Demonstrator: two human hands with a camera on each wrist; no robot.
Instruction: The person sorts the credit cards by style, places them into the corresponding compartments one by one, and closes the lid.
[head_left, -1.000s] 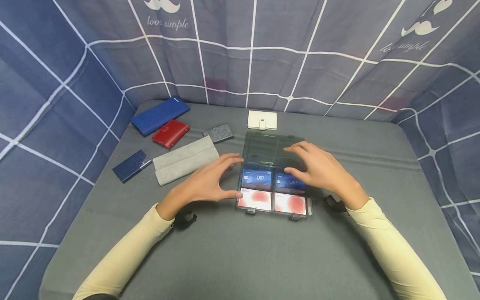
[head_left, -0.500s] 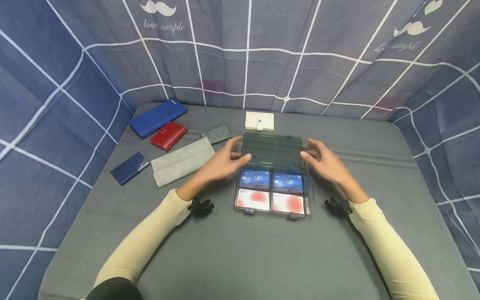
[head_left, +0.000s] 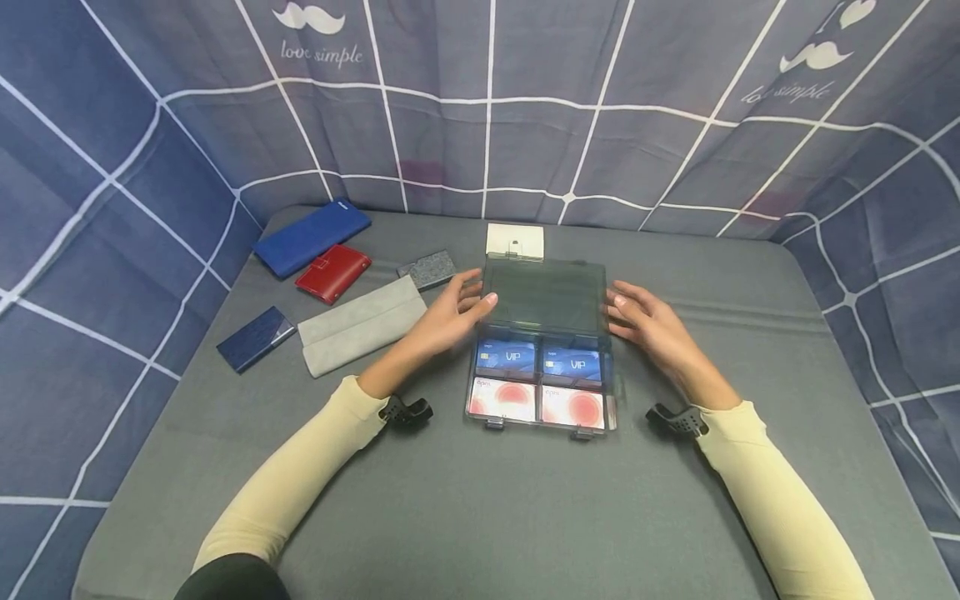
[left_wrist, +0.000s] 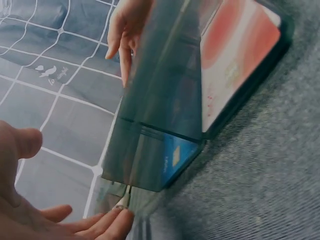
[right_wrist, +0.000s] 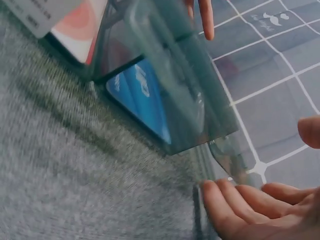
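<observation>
A translucent dark plastic card box (head_left: 487,423) lies with its lid (head_left: 547,296) folded back and raised off the table at its far edge. Two blue VIP cards (head_left: 507,357) fill its back compartments; two white-and-red cards (head_left: 504,398) fill the front ones. My left hand (head_left: 450,315) is at the lid's left side, fingers by its far corner in the left wrist view, thumb (left_wrist: 27,142) apart. On the opposite side is my right hand (head_left: 648,325), its fingertips (right_wrist: 215,192) near the lid's edge and its thumb free. Exact fingertip contact is hard to see.
A white snap wallet (head_left: 515,240) lies behind the lid, partly covered by it. To the left lie a grey sleeve (head_left: 363,325), a grey felt case (head_left: 429,269), a red wallet (head_left: 333,272), a long blue wallet (head_left: 311,237) and a dark blue card holder (head_left: 257,339).
Both hands have drawn back from over the box to the two sides of its lid. The lid's far edge has risen and overlaps the white wallet's front.
</observation>
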